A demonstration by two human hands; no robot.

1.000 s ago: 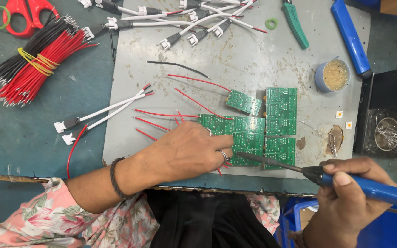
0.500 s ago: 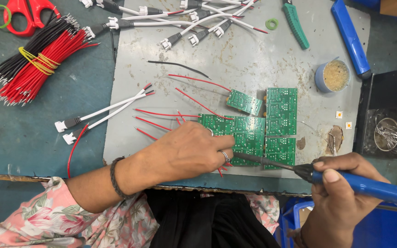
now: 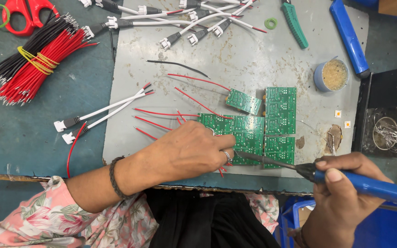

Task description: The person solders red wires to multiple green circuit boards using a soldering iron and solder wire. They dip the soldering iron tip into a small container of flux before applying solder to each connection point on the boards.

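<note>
Your left hand (image 3: pixel 187 151) lies palm down on the grey work mat (image 3: pixel 253 59), forearm reaching in from the lower left, fingers curled and pinching loose red wires against the green circuit boards (image 3: pixel 253 131). Whether it grips one wire or several cannot be told. Your right hand (image 3: pixel 345 190) comes up from the lower right, closed around the blue handle of the soldering iron (image 3: pixel 368 186). The iron's dark tip points left and meets the lower edge of the boards, just beside your left fingertips (image 3: pixel 228 156).
</note>
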